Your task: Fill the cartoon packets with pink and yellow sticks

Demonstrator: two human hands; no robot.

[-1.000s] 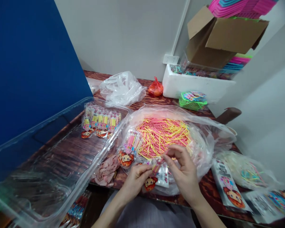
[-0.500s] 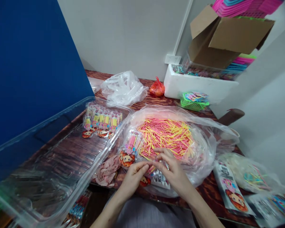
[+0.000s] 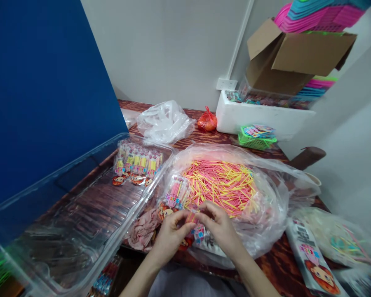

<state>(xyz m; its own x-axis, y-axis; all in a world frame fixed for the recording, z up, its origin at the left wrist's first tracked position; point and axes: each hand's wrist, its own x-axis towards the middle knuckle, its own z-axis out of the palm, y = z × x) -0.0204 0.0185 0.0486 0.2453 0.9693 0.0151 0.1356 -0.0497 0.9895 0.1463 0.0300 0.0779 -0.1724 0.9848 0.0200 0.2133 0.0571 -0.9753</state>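
Note:
My left hand [image 3: 170,233] and my right hand [image 3: 221,227] meet at the near edge of a clear plastic bag [image 3: 275,194] holding a heap of pink and yellow sticks [image 3: 222,185]. Both hands pinch a small cartoon-printed packet [image 3: 195,232] with pink sticks poking from its top. A filled packet [image 3: 173,198] lies just left of the heap, close to my left hand.
A large clear plastic bin [image 3: 74,231] at left holds a row of filled packets [image 3: 137,165]. A pink cloth [image 3: 144,229] lies by it. Empty printed packets [image 3: 315,260] lie at right. Behind stand a crumpled bag [image 3: 165,121], red bag [image 3: 207,120], green basket [image 3: 257,138], white foam box [image 3: 266,115] and cardboard box [image 3: 297,53].
My hands drew closer together and slightly left, from apart over the packet to pinching it at the sticks. The view shifted a little so everything sits lower and to the right.

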